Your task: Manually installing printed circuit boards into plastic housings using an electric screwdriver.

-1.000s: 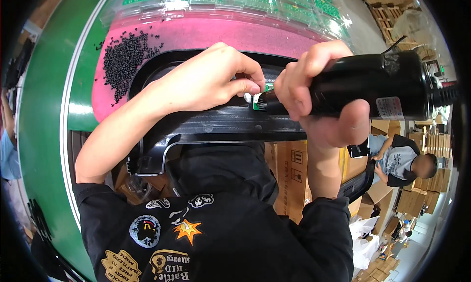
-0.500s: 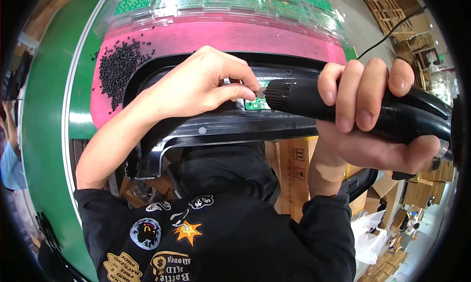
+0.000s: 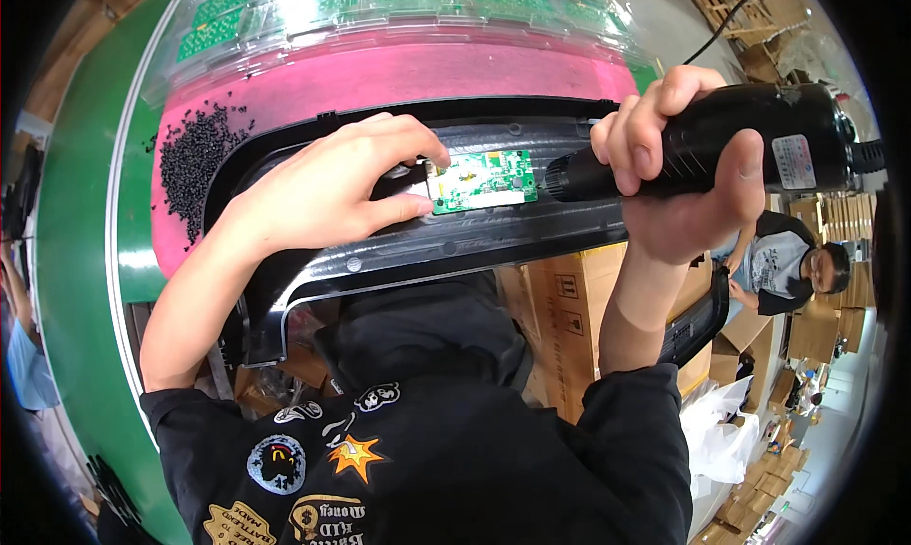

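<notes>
A green circuit board (image 3: 484,182) lies inside a long black plastic housing (image 3: 399,253). My left hand (image 3: 327,180) is open over the housing, its thumb and forefinger spread at the board's left corners. They look to touch the board or hover just above it. In my right hand (image 3: 655,161) is a thick black electric screwdriver (image 3: 731,137), held level with the fingers wrapped over its body. Its ribbed nose points left, just off the board's right end. The bit is too small to make out clearly.
Left of the housing, small black screws (image 3: 199,166) lie heaped on a pink mat (image 3: 380,75). Clear trays (image 3: 399,0) of green boards stand behind it. Below right is a cardboard box (image 3: 560,327). Another person (image 3: 788,265) is at the right, near a white plastic bag (image 3: 716,436).
The screwdriver has drawn back to the right and levelled, uncovering the board. My left thumb and forefinger have parted from a pinch near its nose. Another person has come into view at right.
</notes>
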A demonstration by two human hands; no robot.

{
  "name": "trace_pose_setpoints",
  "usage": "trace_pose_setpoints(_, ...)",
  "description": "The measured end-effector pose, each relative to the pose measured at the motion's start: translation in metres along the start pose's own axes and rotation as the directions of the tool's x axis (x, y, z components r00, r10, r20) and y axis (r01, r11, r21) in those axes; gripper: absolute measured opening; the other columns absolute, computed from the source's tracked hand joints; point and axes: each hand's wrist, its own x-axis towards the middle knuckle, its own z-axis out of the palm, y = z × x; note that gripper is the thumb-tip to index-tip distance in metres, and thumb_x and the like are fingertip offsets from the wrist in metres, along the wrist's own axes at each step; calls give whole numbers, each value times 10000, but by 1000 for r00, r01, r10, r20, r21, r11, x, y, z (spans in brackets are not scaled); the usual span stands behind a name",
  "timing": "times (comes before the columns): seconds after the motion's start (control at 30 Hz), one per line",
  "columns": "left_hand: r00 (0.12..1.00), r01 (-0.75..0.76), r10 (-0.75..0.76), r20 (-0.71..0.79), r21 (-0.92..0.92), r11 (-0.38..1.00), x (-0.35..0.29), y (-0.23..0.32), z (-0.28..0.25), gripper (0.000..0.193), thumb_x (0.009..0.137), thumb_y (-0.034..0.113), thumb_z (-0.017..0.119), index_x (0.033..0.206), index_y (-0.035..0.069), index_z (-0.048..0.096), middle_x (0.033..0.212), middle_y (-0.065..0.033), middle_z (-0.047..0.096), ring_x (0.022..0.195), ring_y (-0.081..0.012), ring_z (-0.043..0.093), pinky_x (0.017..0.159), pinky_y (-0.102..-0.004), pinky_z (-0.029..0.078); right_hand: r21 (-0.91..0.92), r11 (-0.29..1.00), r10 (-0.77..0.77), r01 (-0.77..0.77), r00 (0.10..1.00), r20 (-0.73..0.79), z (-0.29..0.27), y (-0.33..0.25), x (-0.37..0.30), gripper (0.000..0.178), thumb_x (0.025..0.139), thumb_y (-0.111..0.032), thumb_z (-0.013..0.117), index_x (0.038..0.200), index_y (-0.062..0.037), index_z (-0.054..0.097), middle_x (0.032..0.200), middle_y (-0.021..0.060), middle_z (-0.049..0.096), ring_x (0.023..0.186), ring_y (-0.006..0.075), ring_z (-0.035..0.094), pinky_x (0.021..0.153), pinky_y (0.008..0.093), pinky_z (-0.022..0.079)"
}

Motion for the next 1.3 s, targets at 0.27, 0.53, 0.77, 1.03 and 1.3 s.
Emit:
trace_pose_setpoints(0.27, 999, -41, 40, 18, 19, 999, 2, -3, 0, 320, 832, 77, 687, 1133, 20, 593, 1196, -98, 601, 1073, -255, 592, 819, -339, 516, 0, 1000, -6, 6, 999, -42, -5, 18, 2, 535, 914, -567, 492, 983, -38, 520, 583, -2, 469, 450, 98, 389, 508, 282, 344)
trace_pose_setpoints(0.53, 1000, -20, 21, -3, 41, 999, 2, 1, -1, 317, 843, 66, 672, 1148, 28, 595, 1150, -100, 620, 1012, -236, 613, 779, -335, 518, -27, 1000, -13, 14, 1000, 25, 2, 22, 5, 499, 918, -520, 529, 996, -27, 527, 580, 11, 465, 435, 86, 365, 463, 250, 293)
trace_pose_setpoints(0.77, 941, -16, 26, -337, 32, 999, -4, 37, -35, 236, 869, 27, 613, 1103, 20, 640, 1006, -53, 661, 848, -129, 619, 705, -256, 483, -98, 995, 31, -35, 998, -46, 5, 17, 8, 524, 921, -551, 528, 1018, -36, 536, 605, 1, 475, 458, 96, 385, 525, 269, 338)
trace_pose_setpoints(1.03, 734, 558, -472, -489, 37, 829, -123, 59, -63, 198, 941, 131, 615, 828, -23, 561, 687, -47, 554, 622, -112, 479, 576, -268, 399, 541, 813, 455, -215, 814, -361, -45, 9, 39, 360, 926, -230, 658, 1118, 11, 472, 935, 88, 533, 925, 224, 537, 907, 400, 456)
trace_pose_setpoints(1.3, 598, 628, -773, -213, -474, 617, -188, 29, 38, 422, 965, 304, 590, 1168, -66, 597, 984, -103, 663, 898, -127, 568, 788, -281, 446, 149, 988, 119, -47, 848, -517, -6, -9, 20, 564, 882, -147, 653, 1319, 66, 365, 1274, 163, 387, 1255, 302, 406, 1043, 629, 386)
